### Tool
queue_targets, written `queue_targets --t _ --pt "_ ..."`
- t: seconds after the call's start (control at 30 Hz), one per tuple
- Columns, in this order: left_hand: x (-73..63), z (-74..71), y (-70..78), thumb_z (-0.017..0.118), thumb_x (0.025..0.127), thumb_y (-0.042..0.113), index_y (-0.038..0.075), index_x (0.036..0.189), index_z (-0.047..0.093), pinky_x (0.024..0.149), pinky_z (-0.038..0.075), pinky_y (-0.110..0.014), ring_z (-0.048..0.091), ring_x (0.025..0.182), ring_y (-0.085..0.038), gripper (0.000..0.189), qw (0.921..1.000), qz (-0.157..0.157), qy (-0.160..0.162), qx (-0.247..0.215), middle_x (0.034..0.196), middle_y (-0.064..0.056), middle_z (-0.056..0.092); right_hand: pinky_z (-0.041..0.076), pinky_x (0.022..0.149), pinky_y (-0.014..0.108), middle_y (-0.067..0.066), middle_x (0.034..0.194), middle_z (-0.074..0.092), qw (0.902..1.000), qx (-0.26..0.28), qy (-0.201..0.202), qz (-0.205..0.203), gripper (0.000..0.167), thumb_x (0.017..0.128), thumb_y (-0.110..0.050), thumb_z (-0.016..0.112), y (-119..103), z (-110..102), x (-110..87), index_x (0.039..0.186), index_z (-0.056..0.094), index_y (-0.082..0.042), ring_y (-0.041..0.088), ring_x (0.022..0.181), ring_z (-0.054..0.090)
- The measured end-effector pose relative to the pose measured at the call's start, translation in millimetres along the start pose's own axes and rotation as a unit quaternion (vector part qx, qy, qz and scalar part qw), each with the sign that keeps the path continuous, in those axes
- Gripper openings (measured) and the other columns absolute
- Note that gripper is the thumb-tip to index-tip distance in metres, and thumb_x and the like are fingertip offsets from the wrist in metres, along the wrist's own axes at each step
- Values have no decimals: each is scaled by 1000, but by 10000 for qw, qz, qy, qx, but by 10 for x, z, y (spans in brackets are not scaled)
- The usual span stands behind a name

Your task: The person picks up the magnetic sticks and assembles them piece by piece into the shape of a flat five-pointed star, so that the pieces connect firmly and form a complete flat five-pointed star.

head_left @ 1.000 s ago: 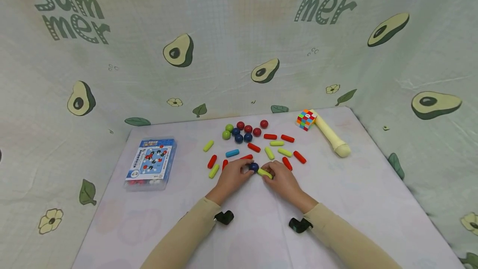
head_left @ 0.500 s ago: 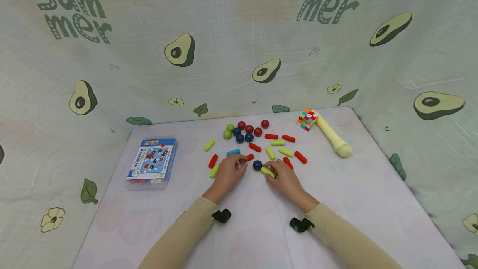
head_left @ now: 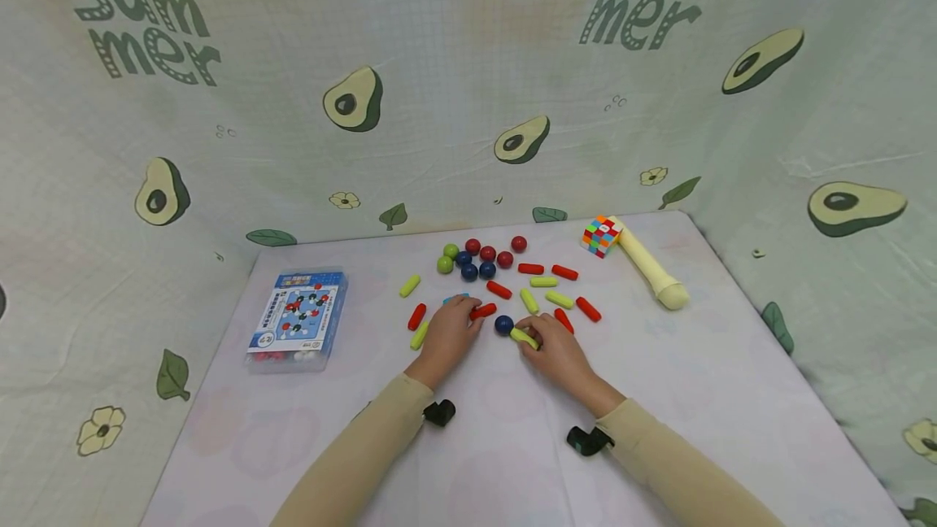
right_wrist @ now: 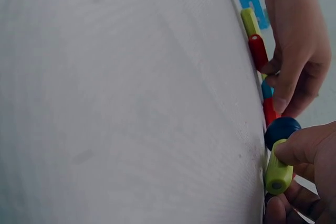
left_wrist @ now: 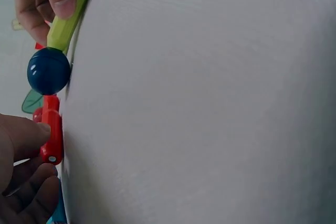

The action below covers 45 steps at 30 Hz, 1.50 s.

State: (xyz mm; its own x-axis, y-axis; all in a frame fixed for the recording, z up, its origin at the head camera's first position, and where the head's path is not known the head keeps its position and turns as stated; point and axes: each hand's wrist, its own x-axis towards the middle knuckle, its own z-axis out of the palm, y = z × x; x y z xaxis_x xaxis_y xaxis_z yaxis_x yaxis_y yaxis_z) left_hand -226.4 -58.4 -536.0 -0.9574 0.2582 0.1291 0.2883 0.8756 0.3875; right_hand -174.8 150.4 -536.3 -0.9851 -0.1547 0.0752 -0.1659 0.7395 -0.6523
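Yellow-green rod (head_left: 524, 338), held near the centre of the tabletop (head_left: 498, 446): the right hand (head_left: 554, 346) is clamped on it, thumb and fingers pinching its sides. Its far end meets a dark blue ball (head_left: 503, 325); whether it is seated in a hole cannot be told. The left hand (head_left: 448, 338) pinches the near end of a red rod (head_left: 483, 311), thumb laid along its side, as the left wrist view shows; the rod's other end lies just beside the ball. A light blue rod (head_left: 455, 298) is partly hidden behind the left hand.

Beyond the hands, four red balls (head_left: 488, 254), three more dark blue balls (head_left: 469, 272) and two green balls (head_left: 445, 265) form a loose cluster. Further red rods (head_left: 588, 309) and yellow-green rods (head_left: 560, 299) lie scattered to both sides of the hands. At left rests a clear box (head_left: 335, 332), its blue-and-white card printed with a ball-and-stick model. At the far right, a multicoloured cube (head_left: 602, 236) sits just beside the upper end of a pale yellow stick (head_left: 651, 267). Cloth printed with avocados (head_left: 439, 169) hangs behind; both forearms wear beige sleeves (head_left: 359, 454).
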Motion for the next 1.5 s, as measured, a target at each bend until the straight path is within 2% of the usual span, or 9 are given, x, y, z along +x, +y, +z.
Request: queue_targets --t 0.27,0.43,0.6,0.77,0.9,1.07,1.27,1.5 --pt "-24 2 -9 77 92 22 12 117 73 90 56 -31 65 101 -17 27 10000 -19 44 66 111 -3 69 45 68 29 -2 89 55 10000 11 -37 10 26 92 -15 76 5 11 3 117 70 -15 14 79 50" --pt "-61 -38 22 78 91 20 11 114 72 95 54 -35 63 113 -20 26 9999 -113 -41 88 118 -5 68 45 68 30 -2 90 55 10000 18 -35 19 26 92 -15 76 0 -6 1 117 70 -15 14 79 50" --pt "-86 -64 46 78 91 27 11 123 70 98 53 -39 61 119 -23 36 9997 -4 -117 207 123 -7 67 45 67 30 -2 90 55 10000 7 -14 -16 26 91 -14 76 3 -7 3 117 70 -15 14 78 50" --pt "-99 -52 37 77 93 25 16 127 72 92 55 -35 64 109 -20 35 9996 112 -151 188 116 -4 67 45 68 29 -2 90 55 10000 57 -67 18 27 92 -15 76 6 3 4 118 70 -15 14 79 50" --pt "-108 -45 22 76 94 23 18 125 74 84 56 -30 62 95 -15 32 9998 91 -170 57 106 -1 66 45 67 29 -2 89 55 10000 65 -31 -6 27 91 -14 76 6 2 4 117 70 -15 14 78 50" --pt "-136 -50 6 74 95 24 20 127 74 82 55 -27 60 93 -12 32 9992 -128 -214 -298 105 1 67 44 66 29 -2 89 55 9999 98 -14 -18 27 91 -14 76 0 -6 5 117 70 -15 14 77 50" --pt "-202 -64 -13 74 95 23 20 125 75 65 47 -24 54 77 -12 30 9965 -342 -198 -736 96 2 65 44 67 30 -2 89 55 10000 87 -42 7 26 92 -14 75 -10 -14 3 117 70 -15 14 78 50" --pt "-294 -93 -8 76 93 23 20 124 75 66 46 -24 53 78 -13 31 9935 -464 -319 -988 95 3 65 43 66 29 -2 89 55 10000 76 -23 -21 27 91 -14 76 -19 -18 3 117 70 -14 14 77 49"
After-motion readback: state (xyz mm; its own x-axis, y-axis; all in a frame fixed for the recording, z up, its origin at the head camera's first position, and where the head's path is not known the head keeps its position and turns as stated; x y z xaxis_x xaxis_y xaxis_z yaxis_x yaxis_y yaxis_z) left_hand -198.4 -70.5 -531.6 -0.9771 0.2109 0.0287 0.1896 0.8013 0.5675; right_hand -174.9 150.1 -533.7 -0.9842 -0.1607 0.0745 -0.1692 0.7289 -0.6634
